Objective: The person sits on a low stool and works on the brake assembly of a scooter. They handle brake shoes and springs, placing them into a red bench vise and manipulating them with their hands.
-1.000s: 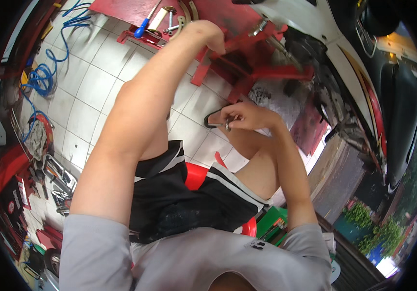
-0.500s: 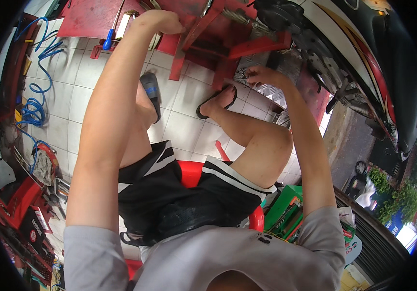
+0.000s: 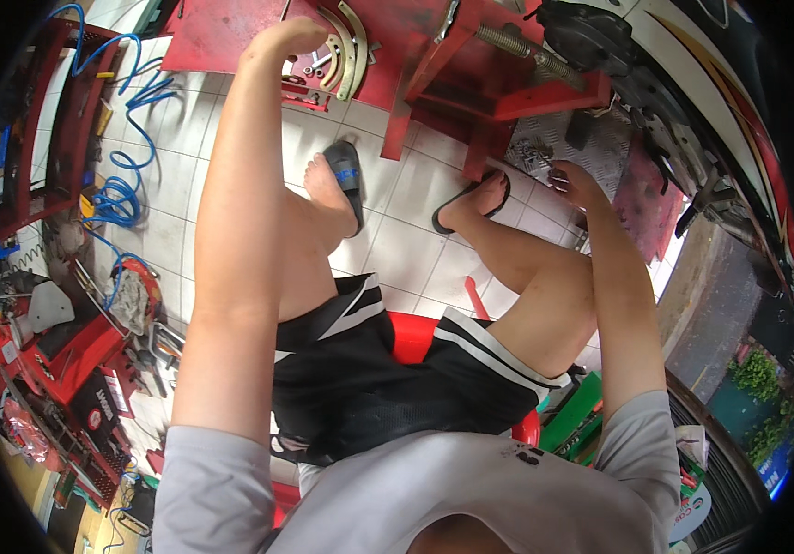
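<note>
My left hand (image 3: 291,39) is bent at the wrist over a red metal stand (image 3: 217,37). Its fingers point right and are mostly hidden beneath the hand. Just right of them, curved metal brackets (image 3: 351,51) lie on the stand, with smaller curved pieces and bits of hardware beside them. A thin shaft shows above the hand; my forearm covers the rest. Farther right, my right hand (image 3: 580,183) hovers with fingers loosely bent and apart, nothing visible in them. Close to its fingertips is a cluster of small metal parts (image 3: 531,159) on a patterned metal plate (image 3: 581,138).
A motorcycle (image 3: 674,120) stands at the far right. A coil spring (image 3: 517,46) sits by the red frame. Blue air hose (image 3: 118,198) lies coiled at left beside red tool racks (image 3: 55,166). A green tool case (image 3: 574,411) is by my right hip; I sit on a red stool (image 3: 412,337).
The view has swung, so the scene sits farther right. My left hand has moved left over the stand, uncovering the curved brackets. My right hand has drawn back slightly from the metal parts.
</note>
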A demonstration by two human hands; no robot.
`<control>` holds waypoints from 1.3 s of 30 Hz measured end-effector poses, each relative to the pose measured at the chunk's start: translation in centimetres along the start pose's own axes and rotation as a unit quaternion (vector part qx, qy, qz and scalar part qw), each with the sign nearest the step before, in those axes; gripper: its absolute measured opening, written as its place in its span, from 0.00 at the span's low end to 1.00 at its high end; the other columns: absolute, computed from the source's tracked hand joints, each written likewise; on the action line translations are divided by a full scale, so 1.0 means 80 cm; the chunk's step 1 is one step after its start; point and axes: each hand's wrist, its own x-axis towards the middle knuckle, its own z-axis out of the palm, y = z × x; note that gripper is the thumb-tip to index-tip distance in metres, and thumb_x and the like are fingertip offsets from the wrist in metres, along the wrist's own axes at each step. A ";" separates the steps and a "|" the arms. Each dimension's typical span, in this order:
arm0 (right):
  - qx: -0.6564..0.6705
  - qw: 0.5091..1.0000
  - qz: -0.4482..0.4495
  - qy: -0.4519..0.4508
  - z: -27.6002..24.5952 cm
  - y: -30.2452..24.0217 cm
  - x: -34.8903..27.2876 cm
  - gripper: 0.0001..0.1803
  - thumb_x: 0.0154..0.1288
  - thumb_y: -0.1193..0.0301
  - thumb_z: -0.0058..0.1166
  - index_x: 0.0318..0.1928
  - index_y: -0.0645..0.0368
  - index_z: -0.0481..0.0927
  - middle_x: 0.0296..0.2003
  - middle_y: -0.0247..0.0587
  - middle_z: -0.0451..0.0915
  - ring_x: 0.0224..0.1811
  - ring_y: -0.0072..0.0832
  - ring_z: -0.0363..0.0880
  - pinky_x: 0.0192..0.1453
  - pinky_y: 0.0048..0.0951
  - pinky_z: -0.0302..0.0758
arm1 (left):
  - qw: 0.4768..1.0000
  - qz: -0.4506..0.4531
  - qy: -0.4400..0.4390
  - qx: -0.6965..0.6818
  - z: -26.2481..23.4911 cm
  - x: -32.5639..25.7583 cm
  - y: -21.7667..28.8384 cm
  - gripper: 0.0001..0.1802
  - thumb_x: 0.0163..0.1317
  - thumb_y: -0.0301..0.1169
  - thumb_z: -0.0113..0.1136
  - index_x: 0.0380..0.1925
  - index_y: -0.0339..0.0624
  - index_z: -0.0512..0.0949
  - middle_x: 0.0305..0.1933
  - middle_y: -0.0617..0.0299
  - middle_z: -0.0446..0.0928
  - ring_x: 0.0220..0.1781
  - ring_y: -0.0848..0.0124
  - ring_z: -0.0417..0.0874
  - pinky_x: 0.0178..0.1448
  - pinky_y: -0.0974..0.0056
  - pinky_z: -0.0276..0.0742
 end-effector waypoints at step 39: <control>-0.213 0.977 0.003 0.029 0.032 -0.026 0.008 0.24 0.62 0.56 0.55 0.56 0.51 0.73 0.48 0.32 0.78 0.40 0.27 0.81 0.46 0.35 0.72 | 0.949 -0.142 0.275 0.052 0.223 0.121 -0.038 0.17 0.56 0.39 0.64 0.42 0.42 0.81 0.43 0.52 0.83 0.49 0.55 0.84 0.52 0.54 0.80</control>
